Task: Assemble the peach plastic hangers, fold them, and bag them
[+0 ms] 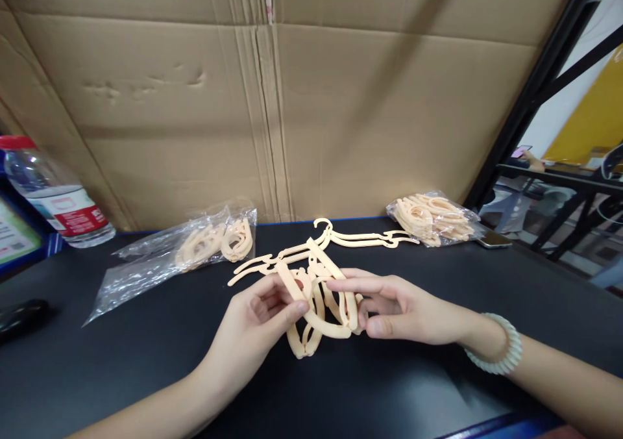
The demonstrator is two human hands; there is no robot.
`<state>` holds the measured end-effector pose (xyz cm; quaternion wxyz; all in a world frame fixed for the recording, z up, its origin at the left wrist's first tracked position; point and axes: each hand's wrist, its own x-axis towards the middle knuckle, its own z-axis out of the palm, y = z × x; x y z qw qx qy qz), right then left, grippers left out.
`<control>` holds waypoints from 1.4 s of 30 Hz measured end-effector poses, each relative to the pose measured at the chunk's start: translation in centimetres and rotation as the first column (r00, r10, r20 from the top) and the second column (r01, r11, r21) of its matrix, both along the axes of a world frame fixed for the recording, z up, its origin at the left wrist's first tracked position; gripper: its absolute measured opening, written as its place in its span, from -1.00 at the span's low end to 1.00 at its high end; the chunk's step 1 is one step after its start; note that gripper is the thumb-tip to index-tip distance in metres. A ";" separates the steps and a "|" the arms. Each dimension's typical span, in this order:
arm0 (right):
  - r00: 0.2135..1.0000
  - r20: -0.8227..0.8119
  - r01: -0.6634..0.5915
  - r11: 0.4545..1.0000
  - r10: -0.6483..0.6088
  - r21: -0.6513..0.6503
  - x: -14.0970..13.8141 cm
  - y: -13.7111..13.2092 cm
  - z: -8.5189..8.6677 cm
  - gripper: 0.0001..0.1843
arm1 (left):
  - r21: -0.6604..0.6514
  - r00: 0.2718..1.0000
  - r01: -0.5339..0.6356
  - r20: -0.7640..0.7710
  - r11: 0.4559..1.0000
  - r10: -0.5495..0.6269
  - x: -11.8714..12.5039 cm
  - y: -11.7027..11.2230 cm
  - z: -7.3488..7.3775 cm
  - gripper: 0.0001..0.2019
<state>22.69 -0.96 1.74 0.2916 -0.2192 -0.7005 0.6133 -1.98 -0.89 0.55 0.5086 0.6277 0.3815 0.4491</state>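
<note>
A cream plastic folding hanger (327, 326), partly folded into a loop, is between my hands above the black table. My left hand (257, 319) pinches one of its arms between thumb and fingers. On the other side, my right hand (409, 306) grips its edge, the index finger stretched across the parts and the other fingers curled behind. More cream hanger pieces show under and behind the held one; where one ends and another begins I cannot make out. Just beyond lies an unfolded hanger (357, 239), its hook toward the cardboard.
Clear plastic bags with folded hangers lie at back left (202, 244) and back right (433, 218). A red-capped water bottle (73, 212) stands at left, near a black object (22, 319). A cardboard wall (389, 101) closes off the back; a phone (494, 238) lies at right.
</note>
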 end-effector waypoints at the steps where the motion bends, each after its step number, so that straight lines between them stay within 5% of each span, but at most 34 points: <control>1: 1.000 0.003 0.003 1.000 -0.003 0.012 0.0 -0.1 0.0 -0.39 | 0.008 1.000 0.008 0.003 1.000 -0.008 0.0 -0.1 0.0 -0.85; 12: 0.997 -0.006 -0.076 0.991 0.077 0.107 -0.5 -0.6 0.4 -0.29 | -0.030 0.999 0.032 -0.023 0.999 -0.032 0.6 -0.8 0.4 -0.79; 17: 1.000 0.024 0.010 0.971 -0.016 0.241 -0.1 -0.5 0.6 -0.35 | -0.058 0.996 0.069 -0.048 0.996 -0.072 0.5 -0.8 0.2 -0.80; 22: 0.999 -0.040 0.022 0.971 -0.013 0.237 0.3 -0.1 0.5 -0.39 | -0.068 0.996 0.054 -0.065 0.996 -0.058 0.5 -0.5 0.1 -0.78; 30: 0.988 0.156 -0.037 0.943 -0.016 0.332 0.3 -0.7 0.8 -0.29 | -0.097 0.994 0.090 -0.044 0.991 -0.095 0.7 -1.0 0.4 -0.78; 42: 0.997 0.026 -0.077 0.989 0.074 0.125 0.1 -0.9 0.9 -0.38 | -0.095 0.998 0.059 -0.026 0.994 -0.061 0.7 -1.0 0.0 -0.78</control>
